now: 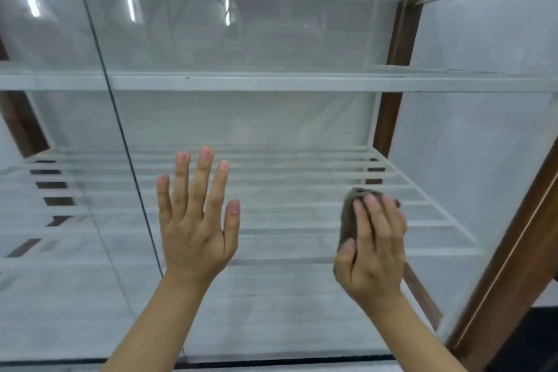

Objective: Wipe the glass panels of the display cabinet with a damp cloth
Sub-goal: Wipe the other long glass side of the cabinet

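Glass (287, 118) right in front of me. Just right of the seam (120, 130), my left hand (196, 229) is up flat at it, fingers spread wide. My right hand (374, 254) curls round the grey cloth (348, 211), holding it against the glass toward the lower right, near the wooden frame (510, 254).

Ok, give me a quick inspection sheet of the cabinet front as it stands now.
Surface: glass panel hazy, with light-strip reflections; dark panel edge at left.
Job's things: grey cloth bunched against the glass.
Clutter: nothing seen.
Hands: left hand fingers spread, holds nothing; right hand grips the cloth.
Cables: nothing seen.
Surroundings: brown wooden frame; white slatted shelf inside.
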